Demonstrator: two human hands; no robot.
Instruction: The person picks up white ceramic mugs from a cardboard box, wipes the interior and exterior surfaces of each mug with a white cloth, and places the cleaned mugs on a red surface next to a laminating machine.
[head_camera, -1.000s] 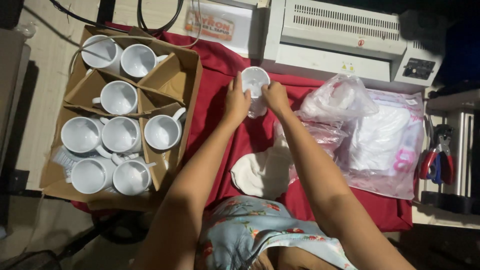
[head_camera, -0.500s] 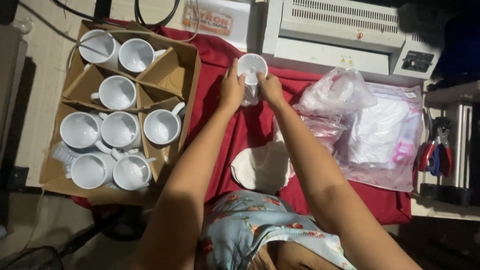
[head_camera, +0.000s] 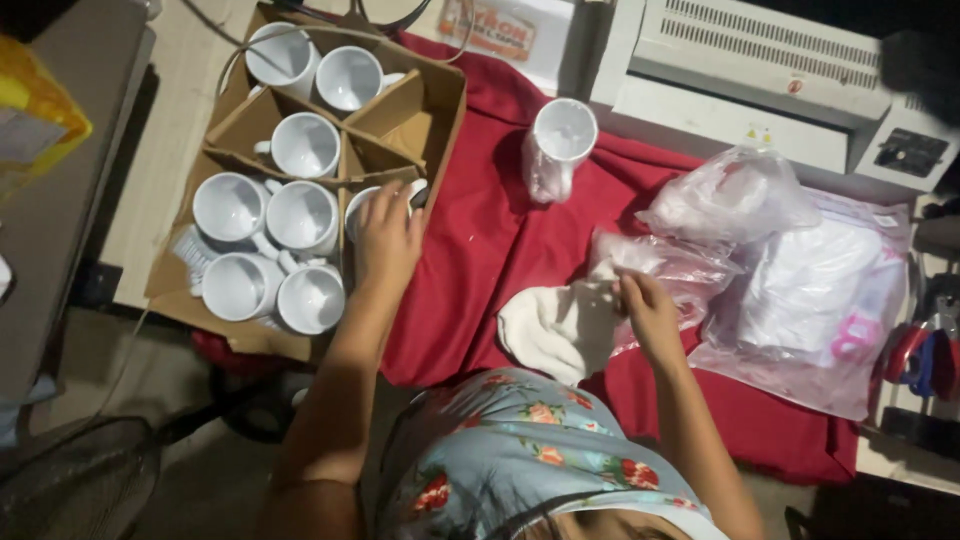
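Note:
My left hand (head_camera: 388, 237) reaches into a cardboard box (head_camera: 440, 120) and closes over a white mug (head_camera: 362, 205) in its right-hand compartment. My right hand (head_camera: 645, 305) rests on a white cloth (head_camera: 555, 325) lying on the red cloth (head_camera: 480, 260), fingers pinching the fabric's edge. A white mug wrapped in a plastic sleeve (head_camera: 556, 148) stands alone on the red cloth, far from both hands. Several more white mugs (head_camera: 268, 218) fill the other box compartments.
Clear plastic bags (head_camera: 800, 280) of white items lie at the right. A white machine (head_camera: 760, 70) sits along the far edge. Red-handled pliers (head_camera: 915, 350) lie at the far right. A fan grille (head_camera: 80, 480) is at the lower left, a dark table (head_camera: 60, 230) at the left.
Both hands let go of the wrapped mug, which now stands alone. My left hand moved down-left into the box; my right hand dropped back to the white cloth.

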